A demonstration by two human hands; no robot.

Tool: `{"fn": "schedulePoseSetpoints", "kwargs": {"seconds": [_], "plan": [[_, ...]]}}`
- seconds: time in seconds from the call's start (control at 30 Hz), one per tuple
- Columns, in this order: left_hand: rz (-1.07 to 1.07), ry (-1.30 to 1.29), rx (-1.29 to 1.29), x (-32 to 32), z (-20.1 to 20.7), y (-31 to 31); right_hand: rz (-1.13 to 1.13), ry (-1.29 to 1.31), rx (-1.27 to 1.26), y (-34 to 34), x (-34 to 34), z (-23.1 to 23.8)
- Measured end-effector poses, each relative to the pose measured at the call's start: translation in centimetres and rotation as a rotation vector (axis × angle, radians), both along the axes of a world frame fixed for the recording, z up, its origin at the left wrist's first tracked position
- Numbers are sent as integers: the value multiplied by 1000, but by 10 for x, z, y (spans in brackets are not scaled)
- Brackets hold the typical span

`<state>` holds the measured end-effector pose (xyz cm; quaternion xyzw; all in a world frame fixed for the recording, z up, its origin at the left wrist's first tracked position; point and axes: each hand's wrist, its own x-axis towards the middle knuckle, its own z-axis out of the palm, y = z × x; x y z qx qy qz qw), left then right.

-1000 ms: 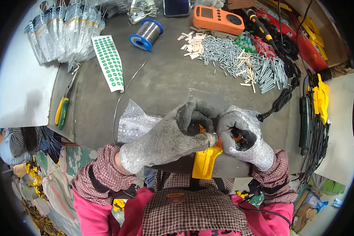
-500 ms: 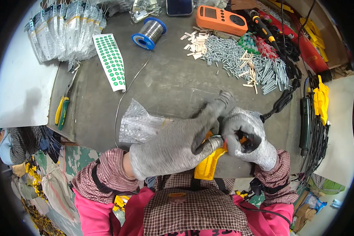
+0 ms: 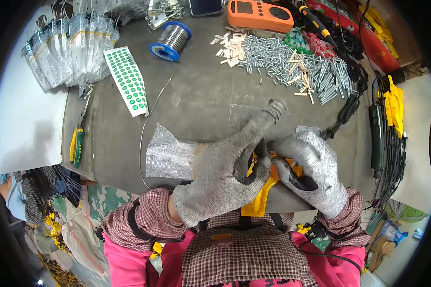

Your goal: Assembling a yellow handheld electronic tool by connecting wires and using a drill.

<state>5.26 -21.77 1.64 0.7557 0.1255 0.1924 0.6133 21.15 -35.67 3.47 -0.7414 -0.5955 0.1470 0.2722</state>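
Both of my hands wear grey knit gloves and meet near the table's front edge. Between them is a yellow plastic housing, its lower end pointing toward my body. My left hand pinches its left side with thumb and curled fingers, while one finger stretches out over the table. Closed at the housing's right side, my right hand has thumb and fingers bent round its upper part. Whatever small piece the fingertips touch is hidden. A bubble-wrap bag lies partly under my left hand. A black cable runs up behind my right hand.
Farther back are a solder spool, a green-dotted sticker sheet, an orange meter and a heap of screws. Yellow-green pliers lie left; bubble-wrapped parts stand back left. A black cylindrical tool hangs at right.
My right hand has turned, its fingers now lower over the housing, and more yellow shows between the hands. The view has shifted slightly; the left hand still grips the housing.
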Motion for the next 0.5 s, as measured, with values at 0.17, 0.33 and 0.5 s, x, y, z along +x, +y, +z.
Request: {"fn": "schedulePoseSetpoints", "kwargs": {"seconds": [0.17, 0.33, 0.5], "plan": [[-96, 12, 922, 3, 16, 4, 117, 52, 100, 6, 7, -6], [-62, 45, 588, -1, 1, 1, -50, 317, -244, 11, 12, -13], [19, 15, -47, 2, 0, 14, 302, -323, 29, 8, 14, 4]]}}
